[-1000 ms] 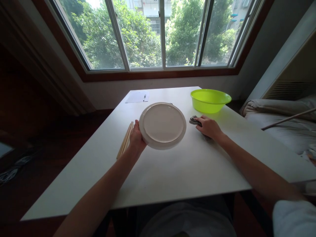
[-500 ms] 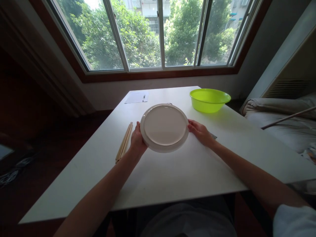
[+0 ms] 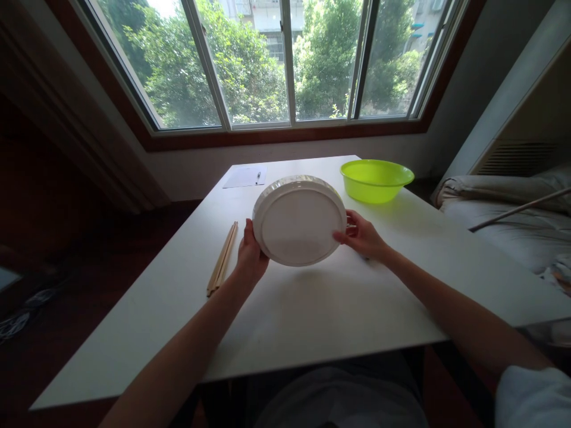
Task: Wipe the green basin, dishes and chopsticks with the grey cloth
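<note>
Between my two hands a round white dish (image 3: pixel 303 229) is held up above the table, tilted so that its broad flat face is towards me. Along its far upper edge a shiny, patterned side wall shows; the other face is hidden. My left hand (image 3: pixel 252 252) is closed on the dish's left edge, thumb pointing up. At the right edge, my right hand (image 3: pixel 363 236) grips it with the thumb on the near face and fingers behind. A bundle of wooden chopsticks (image 3: pixel 222 258) lies on the table just left of my left hand.
A bright green plastic basin (image 3: pixel 377 189) stands at the back right of the white table (image 3: pixel 303 324). Far left on it lie a sheet of paper (image 3: pixel 238 177) and a pen (image 3: pixel 258 177). A small dark item under my right hand is mostly hidden. A window is beyond.
The dish has tipped, so its patterned far side wall now shows. My right thumb has come onto the near face, while my left hand has kept its hold.
</note>
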Demonstrator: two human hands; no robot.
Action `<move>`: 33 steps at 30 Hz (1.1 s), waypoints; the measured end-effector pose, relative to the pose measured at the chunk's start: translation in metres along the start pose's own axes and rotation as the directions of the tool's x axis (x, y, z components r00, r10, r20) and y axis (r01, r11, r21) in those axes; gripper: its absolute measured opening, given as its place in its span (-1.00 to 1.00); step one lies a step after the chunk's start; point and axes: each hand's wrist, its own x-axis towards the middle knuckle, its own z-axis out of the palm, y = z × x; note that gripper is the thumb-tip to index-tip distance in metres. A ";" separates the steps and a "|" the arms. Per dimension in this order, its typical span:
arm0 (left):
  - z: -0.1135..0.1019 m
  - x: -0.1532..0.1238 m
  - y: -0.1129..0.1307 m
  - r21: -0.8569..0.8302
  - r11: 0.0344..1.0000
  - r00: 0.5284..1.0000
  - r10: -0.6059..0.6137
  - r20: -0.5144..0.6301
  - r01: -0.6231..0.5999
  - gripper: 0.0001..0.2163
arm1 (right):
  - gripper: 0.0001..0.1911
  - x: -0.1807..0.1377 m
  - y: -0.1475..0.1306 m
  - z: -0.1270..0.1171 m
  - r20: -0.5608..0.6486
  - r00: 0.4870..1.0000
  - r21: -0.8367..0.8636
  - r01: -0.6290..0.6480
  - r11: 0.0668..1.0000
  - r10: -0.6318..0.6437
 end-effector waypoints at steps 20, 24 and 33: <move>-0.003 -0.008 0.019 0.196 0.829 0.836 -0.545 0.071 0.524 -0.62 | -0.82 0.002 0.016 -0.032 0.198 0.705 -0.543 0.657 0.523 -0.681; -0.001 -0.010 0.009 0.095 0.924 0.918 -0.380 0.113 0.371 -0.59 | -0.56 0.001 0.020 -0.021 0.148 0.759 -0.493 0.612 0.618 -0.633; 0.002 -0.006 0.011 -0.002 0.996 0.995 -0.093 -0.023 0.093 -0.56 | -0.48 0.000 0.025 0.006 0.065 0.997 0.279 -0.062 0.958 0.046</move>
